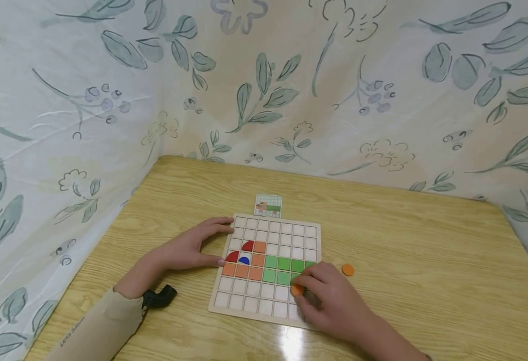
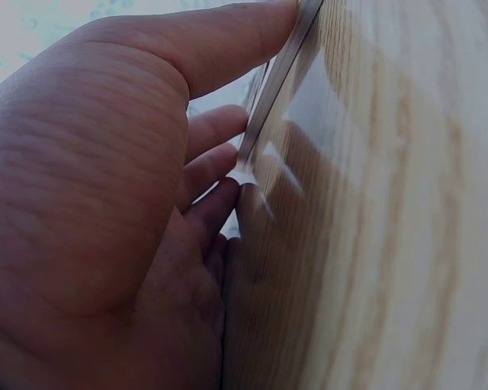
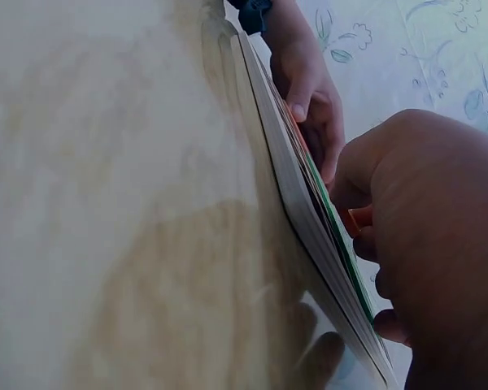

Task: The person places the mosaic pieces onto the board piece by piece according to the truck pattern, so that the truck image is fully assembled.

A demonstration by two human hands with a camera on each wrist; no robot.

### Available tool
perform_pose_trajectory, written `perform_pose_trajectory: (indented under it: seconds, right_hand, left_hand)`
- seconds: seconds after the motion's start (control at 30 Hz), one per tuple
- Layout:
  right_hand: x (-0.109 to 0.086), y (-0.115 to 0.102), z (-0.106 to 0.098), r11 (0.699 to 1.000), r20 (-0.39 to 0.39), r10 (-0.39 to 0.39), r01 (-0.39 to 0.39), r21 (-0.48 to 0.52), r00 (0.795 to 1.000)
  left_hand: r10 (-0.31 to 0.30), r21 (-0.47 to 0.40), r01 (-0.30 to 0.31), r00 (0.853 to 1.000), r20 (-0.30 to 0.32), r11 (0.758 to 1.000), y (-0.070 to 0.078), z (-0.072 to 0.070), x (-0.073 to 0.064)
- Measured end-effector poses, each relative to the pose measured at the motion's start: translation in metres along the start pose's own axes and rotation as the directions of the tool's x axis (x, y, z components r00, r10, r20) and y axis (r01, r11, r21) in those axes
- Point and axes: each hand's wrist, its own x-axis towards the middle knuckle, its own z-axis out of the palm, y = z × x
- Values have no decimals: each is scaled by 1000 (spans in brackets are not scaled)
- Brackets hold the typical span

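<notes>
A wooden grid board lies on the table, several of its cells filled with flat coloured pieces. My right hand pinches an orange disc between thumb and fingers over the lower right cells, just below the green squares. In the right wrist view that orange disc is partly hidden by the fingers. My left hand rests at the board's left edge, thumb and fingers spread and touching it. Red quarter circles, salmon squares and a blue half circle fill cells on the left.
Another orange disc lies on the table right of the board. A small picture card sits against the board's far edge. The wrist of the left arm wears a black device. Patterned cloth hangs behind the wooden table.
</notes>
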Motion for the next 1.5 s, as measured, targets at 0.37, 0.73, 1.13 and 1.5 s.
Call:
perform_pose_trajectory:
  seconds: [0.37,0.73,1.13,1.5]
  right_hand:
    - [0,-4,-1,999,103,26,-22,-34,994]
    - [-1,-1,0,1000,131,16,-12,-27,991]
    - [-5,5,0,1000,57,-8,8,-1,998]
    - [-8,19,-10,999,51,44,-43,-24,998]
  left_hand:
    - [-8,10,8,1000,-5,1000,1,-3,-1]
    - [0,15,0,1000,-2,1000,1,-2,0]
    - [-14,6,14,1000,6,1000,-1,-1,-1]
    - [-9,5,9,1000,1,1000,-1,0,-1]
